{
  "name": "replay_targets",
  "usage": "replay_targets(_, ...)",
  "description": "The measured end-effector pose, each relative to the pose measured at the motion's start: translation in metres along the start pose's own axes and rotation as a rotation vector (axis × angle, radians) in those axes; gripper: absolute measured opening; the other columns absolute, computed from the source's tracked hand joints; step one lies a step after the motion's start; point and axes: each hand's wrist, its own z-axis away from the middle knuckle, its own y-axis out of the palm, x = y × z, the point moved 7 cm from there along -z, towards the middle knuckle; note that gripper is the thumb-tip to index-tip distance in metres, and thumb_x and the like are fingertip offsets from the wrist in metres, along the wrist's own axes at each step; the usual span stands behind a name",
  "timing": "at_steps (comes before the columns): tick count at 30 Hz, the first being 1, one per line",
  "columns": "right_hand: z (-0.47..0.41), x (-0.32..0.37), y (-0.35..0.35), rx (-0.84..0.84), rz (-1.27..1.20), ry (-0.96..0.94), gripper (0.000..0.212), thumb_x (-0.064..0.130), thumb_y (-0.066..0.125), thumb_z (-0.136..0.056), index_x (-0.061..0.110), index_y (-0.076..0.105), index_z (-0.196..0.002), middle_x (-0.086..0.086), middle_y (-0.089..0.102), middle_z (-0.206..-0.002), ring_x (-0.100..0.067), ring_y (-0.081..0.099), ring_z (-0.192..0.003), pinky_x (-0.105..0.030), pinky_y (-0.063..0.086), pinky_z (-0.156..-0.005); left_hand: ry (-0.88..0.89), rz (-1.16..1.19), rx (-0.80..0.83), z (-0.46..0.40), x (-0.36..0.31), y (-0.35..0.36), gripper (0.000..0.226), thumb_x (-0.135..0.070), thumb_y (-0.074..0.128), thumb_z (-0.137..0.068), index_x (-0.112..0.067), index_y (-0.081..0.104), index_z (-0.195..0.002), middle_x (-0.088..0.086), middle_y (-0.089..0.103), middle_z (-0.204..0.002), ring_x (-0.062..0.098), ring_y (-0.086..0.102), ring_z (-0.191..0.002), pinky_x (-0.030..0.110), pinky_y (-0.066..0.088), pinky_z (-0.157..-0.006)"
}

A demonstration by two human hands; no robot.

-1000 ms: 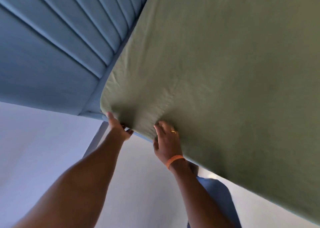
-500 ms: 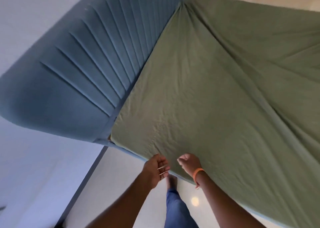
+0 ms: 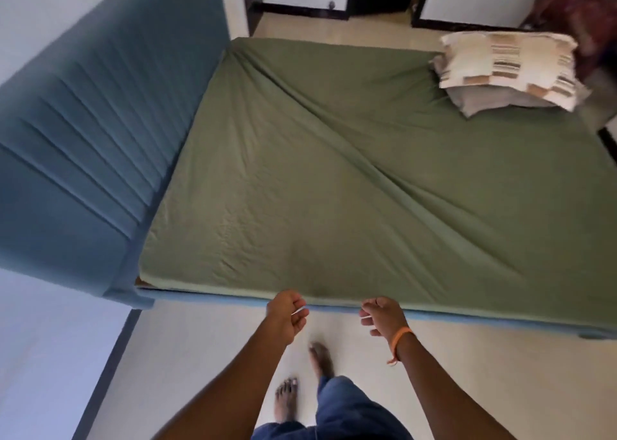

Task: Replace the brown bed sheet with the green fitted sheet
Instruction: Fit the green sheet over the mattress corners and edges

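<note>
The green fitted sheet covers the whole mattress, with a long diagonal crease running from the far left corner toward the near right. My left hand hangs just in front of the bed's near edge, fingers loosely curled and holding nothing. My right hand, with an orange band at the wrist, hovers beside it at the same edge, also loosely curled and empty. Neither hand touches the sheet. No brown sheet can be made out for sure.
A blue padded headboard stands along the left. Two stacked pillows lie on the far right corner of the bed. Dark reddish cloth is bunched at the top right. My bare feet stand on the pale floor.
Both hands let go of the sheet's corner by the headboard and drew back from the bed. The view pulled back and now takes in the whole bed.
</note>
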Motion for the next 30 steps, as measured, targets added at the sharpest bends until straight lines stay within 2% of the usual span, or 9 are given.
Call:
replay_targets(6,0.017,-0.037,-0.151,-0.124,-0.244,-0.046,0.010,0.014,0.055,-0.098,0.014,0.064,-0.094,-0.008,0.070,-0.090,-0.017,0.065,-0.073,-0.027,0.044,-0.064,0.034,-0.249,0.114,0.025,0.061,0.152,0.022,-0.021,0.045,-0.099,-0.019,0.054,-0.079,-0.002,0.055,-0.073,0.013,0.050,-0.058,0.021,0.038,-0.052)
replay_targets(10,0.012,-0.074,-0.264,-0.192,-0.366,-0.062,0.009,0.020,0.056,-0.098,0.013,0.063,-0.098,-0.006,0.071,-0.091,-0.019,0.067,-0.077,-0.031,0.048,-0.072,0.066,-0.344,0.121,0.027,0.108,0.259,0.025,-0.018,0.045,-0.096,-0.022,0.051,-0.072,-0.004,0.053,-0.061,0.010,0.049,-0.044,0.013,0.037,-0.039)
replay_targets(13,0.013,-0.107,-0.349,-0.202,-0.420,-0.043,0.008,0.019,0.056,-0.098,0.016,0.062,-0.094,-0.007,0.068,-0.088,-0.019,0.065,-0.075,-0.030,0.046,-0.069,0.076,-0.329,0.176,0.037,0.149,0.353,0.032,-0.013,0.040,-0.095,-0.023,0.040,-0.064,-0.007,0.043,-0.044,0.008,0.039,-0.035,0.011,0.030,-0.037)
replay_targets(17,0.028,-0.147,-0.460,-0.205,-0.427,-0.002,0.011,0.020,0.056,-0.098,0.016,0.061,-0.089,-0.007,0.068,-0.087,-0.021,0.062,-0.076,-0.030,0.045,-0.069,0.040,-0.336,0.259,0.067,0.217,0.469,0.027,-0.018,0.043,-0.096,-0.021,0.050,-0.070,-0.006,0.053,-0.065,0.008,0.052,-0.047,0.018,0.037,-0.047)
replay_targets(20,0.026,-0.152,-0.532,-0.202,-0.396,-0.012,0.010,0.021,0.057,-0.098,0.016,0.061,-0.090,-0.007,0.068,-0.088,-0.020,0.062,-0.077,-0.030,0.045,-0.069,0.028,-0.310,0.309,0.077,0.252,0.540,0.030,-0.016,0.041,-0.096,-0.021,0.046,-0.067,-0.009,0.051,-0.046,0.006,0.047,-0.032,0.012,0.032,-0.037)
replay_targets(22,0.014,-0.147,-0.576,-0.205,-0.391,-0.045,0.010,0.021,0.057,-0.098,0.017,0.061,-0.090,-0.006,0.067,-0.088,-0.019,0.062,-0.075,-0.030,0.044,-0.068,0.033,-0.311,0.294,0.078,0.267,0.582,0.031,-0.013,0.039,-0.095,-0.021,0.041,-0.065,-0.009,0.044,-0.037,0.007,0.040,-0.027,0.010,0.027,-0.033)
replay_targets(24,0.002,-0.137,-0.614,-0.200,-0.383,-0.080,0.010,0.020,0.056,-0.098,0.017,0.060,-0.090,-0.006,0.067,-0.086,-0.018,0.062,-0.073,-0.029,0.044,-0.067,0.052,-0.311,0.261,0.075,0.275,0.623,0.032,-0.011,0.038,-0.094,-0.021,0.039,-0.063,-0.008,0.039,-0.036,0.007,0.035,-0.026,0.010,0.022,-0.034)
replay_targets(27,-0.027,-0.130,-0.670,-0.157,-0.349,-0.119,0.009,0.021,0.055,-0.099,0.017,0.061,-0.093,-0.004,0.068,-0.084,-0.017,0.062,-0.071,-0.029,0.045,-0.065,0.090,-0.265,0.202,0.064,0.287,0.691,0.029,-0.010,0.039,-0.092,-0.021,0.044,-0.066,-0.006,0.043,-0.045,0.008,0.035,-0.029,0.012,0.022,-0.037)
replay_targets(30,-0.060,-0.123,-0.728,-0.136,-0.290,-0.141,0.007,0.019,0.056,-0.099,0.015,0.061,-0.096,-0.004,0.068,-0.083,-0.018,0.061,-0.070,-0.029,0.045,-0.064,0.074,-0.181,0.214,0.051,0.302,0.764,0.027,-0.011,0.039,-0.093,-0.021,0.045,-0.069,-0.007,0.046,-0.049,0.007,0.036,-0.032,0.014,0.023,-0.039)
